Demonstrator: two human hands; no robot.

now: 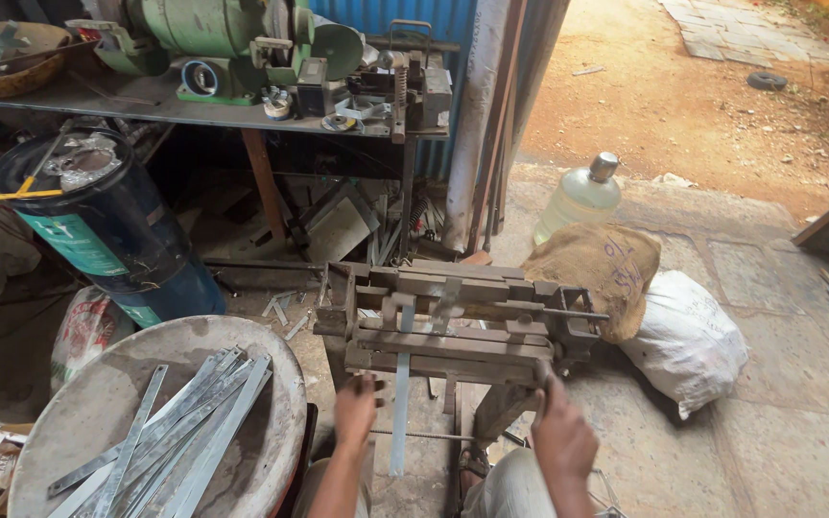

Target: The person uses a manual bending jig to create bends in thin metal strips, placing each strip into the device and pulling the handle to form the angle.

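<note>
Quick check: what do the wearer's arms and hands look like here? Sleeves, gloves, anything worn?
Both forearms are bare, with no sleeves in view. The left hand and right hand have no gloves, and no watch, ring or band shows. The fingers are uncovered. Light-coloured trousers show at the knees below.

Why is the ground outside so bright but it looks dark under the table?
Head view: sun glares on the dirt ground outside, washing it pale; the space under the metal workbench sits in deep shadow; the left hand looks slightly smeared, the metal strips stay sharp.
</note>
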